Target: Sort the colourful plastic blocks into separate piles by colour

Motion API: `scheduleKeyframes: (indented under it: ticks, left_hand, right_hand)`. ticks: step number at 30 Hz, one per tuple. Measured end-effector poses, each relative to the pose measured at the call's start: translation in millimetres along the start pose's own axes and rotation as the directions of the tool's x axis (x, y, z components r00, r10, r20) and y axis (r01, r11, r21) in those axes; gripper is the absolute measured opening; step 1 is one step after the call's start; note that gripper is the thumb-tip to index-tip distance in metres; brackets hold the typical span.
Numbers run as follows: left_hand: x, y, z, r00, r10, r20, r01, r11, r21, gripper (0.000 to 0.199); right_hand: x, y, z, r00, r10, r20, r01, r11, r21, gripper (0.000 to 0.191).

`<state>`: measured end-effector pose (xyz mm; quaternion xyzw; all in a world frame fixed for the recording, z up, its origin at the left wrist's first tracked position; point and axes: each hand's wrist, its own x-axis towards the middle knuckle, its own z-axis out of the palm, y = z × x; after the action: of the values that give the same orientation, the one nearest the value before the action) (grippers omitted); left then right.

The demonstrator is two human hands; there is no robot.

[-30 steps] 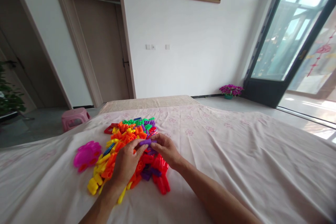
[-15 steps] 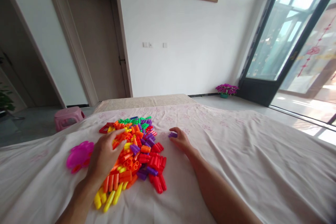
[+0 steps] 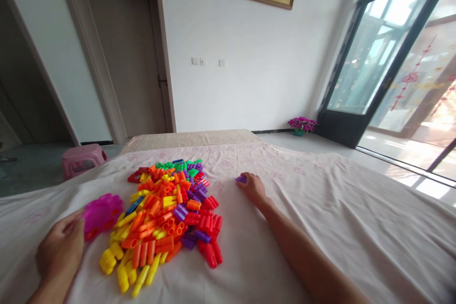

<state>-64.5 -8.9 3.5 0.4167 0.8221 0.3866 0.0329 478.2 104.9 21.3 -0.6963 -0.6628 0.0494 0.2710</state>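
At the left, my left hand (image 3: 61, 246) has its fingers closed at the near-left edge of a magenta scalloped plastic plate (image 3: 101, 213), which lies on the cloth; its fingertips are partly hidden. My right hand (image 3: 252, 187) rests farther right, fingers pinched round a small purple plastic building piece (image 3: 241, 179) that is mostly covered. Between the hands spreads a heap of plastic building pieces (image 3: 167, 213) in orange, yellow, red, purple and green. A dark blue piece (image 3: 134, 204) lies at the heap's left side, close to the plate.
A pale flowered cloth (image 3: 320, 228) with creases covers the surface. Beyond its far edge is a beige covered surface (image 3: 188, 138). A pink stool (image 3: 83, 159) stands on the floor at left, and a potted magenta flower (image 3: 302, 124) sits by the glass door (image 3: 359, 71).
My left hand has left the heap and moved left and nearer to the magenta plate's edge, uncovering the heap's left side. My right hand keeps the purple piece, almost in place.
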Motion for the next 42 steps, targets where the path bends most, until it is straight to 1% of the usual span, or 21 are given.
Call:
scheduleKeyframes:
  ticks: [3, 5, 8, 10, 12, 18, 20, 22, 24, 26, 27, 29, 31, 33, 35, 37, 39, 42]
  left_hand:
    - [3.7, 2.5, 1.9, 0.996, -0.083, 0.044, 0.084, 0.996, -0.01, 0.059]
    - [5.6, 6.3, 1.4, 0.993, -0.092, 0.075, 0.089, 0.995, 0.045, 0.06]
    - [6.6, 8.2, 1.4, 0.995, -0.064, 0.077, 0.057, 0.995, 0.085, 0.056]
    - [5.8, 7.6, 1.9, 0.997, -0.029, 0.074, 0.022, 0.995, 0.099, 0.054]
    - [4.2, 7.4, 2.2, 0.997, -0.001, 0.072, -0.007, 0.993, 0.119, 0.053]
    - [1.1, 11.2, 1.0, 0.995, 0.038, 0.096, -0.051, 0.989, 0.138, 0.044]
    - [0.2, 13.5, 0.1, 0.991, 0.031, 0.13, -0.049, 0.99, 0.135, 0.045]
    - [-1.1, 16.3, -0.6, 0.987, 0.022, 0.159, -0.045, 0.989, 0.14, 0.049]
    - [-2.2, 19.2, -0.9, 0.985, 0.025, 0.171, -0.05, 0.988, 0.145, 0.051]
    - [-2.4, 21.3, -0.6, 0.984, 0.018, 0.176, -0.043, 0.989, 0.143, 0.051]
    - [-2.2, 22.0, -0.2, 0.984, 0.011, 0.18, -0.036, 0.99, 0.14, 0.05]
    - [-1.3, 22.5, 0.5, 0.983, -0.004, 0.182, -0.02, 0.991, 0.133, 0.048]
    - [-0.5, 22.3, 1.1, 0.985, -0.01, 0.173, -0.013, 0.991, 0.13, 0.047]
    - [-0.1, 21.9, 1.4, 0.986, -0.008, 0.166, -0.013, 0.992, 0.123, 0.047]
    - [0.4, 21.7, 1.4, 0.988, -0.008, 0.157, -0.01, 0.994, 0.112, 0.046]
    - [1.0, 21.8, 1.4, 0.988, -0.012, 0.156, -0.005, 0.994, 0.105, 0.045]
    - [1.8, 22.1, 1.6, 0.986, -0.018, 0.163, 0.0, 0.994, 0.107, 0.046]
    - [2.2, 23.0, 1.7, 0.985, -0.021, 0.169, 0.001, 0.993, 0.114, 0.045]
  right_hand:
    - [13.7, 27.3, -15.4, 0.995, 0.073, -0.071, -0.079, 0.994, -0.079, 0.041]
    - [19.4, 42.9, -22.9, 0.987, 0.12, -0.102, -0.133, 0.983, -0.129, 0.046]
    - [20.9, 57.6, -25.7, 0.975, 0.197, -0.1, -0.213, 0.96, -0.184, 0.052]
    - [18.7, 61.3, -23.7, 0.973, 0.214, -0.081, -0.227, 0.951, -0.211, 0.052]
    - [15.9, 61.8, -21.5, 0.976, 0.205, -0.068, -0.216, 0.95, -0.226, 0.051]
    - [10.7, 57.6, -23.2, 0.983, 0.175, -0.058, -0.183, 0.958, -0.219, 0.046]
    - [10.2, 52.5, -22.7, 0.992, 0.123, -0.032, -0.127, 0.974, -0.187, 0.044]
    - [9.2, 42.3, -19.3, 0.997, 0.072, -0.016, -0.073, 0.99, -0.12, 0.041]
    - [7.1, 26.8, -13.0, 0.999, 0.031, -0.016, -0.031, 1.0, -0.002, 0.039]
    - [3.5, 7.4, -5.5, 0.999, -0.039, -0.001, 0.038, 0.981, 0.189, 0.039]
    - [1.3, -2.7, -2.0, 0.996, -0.084, 0.012, 0.077, 0.95, 0.303, 0.04]
    - [-3.5, -21.2, 3.8, 0.985, -0.168, 0.034, 0.128, 0.849, 0.513, 0.043]
    - [-8.0, -34.6, 7.6, 0.978, -0.201, 0.05, 0.123, 0.758, 0.64, 0.046]
    - [-11.7, -41.6, 10.2, 0.978, -0.206, 0.037, 0.129, 0.732, 0.669, 0.046]
    - [-15.3, -44.4, 12.1, 0.976, -0.219, -0.007, 0.174, 0.756, 0.63, 0.04]
    - [-19.4, -47.7, 13.3, 0.963, -0.265, -0.045, 0.242, 0.784, 0.571, 0.033]
    - [-23.6, -56.5, 13.3, 0.943, -0.329, -0.059, 0.31, 0.796, 0.521, 0.028]
    - [-26.9, -84.3, 11.3, 0.895, -0.443, -0.053, 0.421, 0.798, 0.431, 0.024]
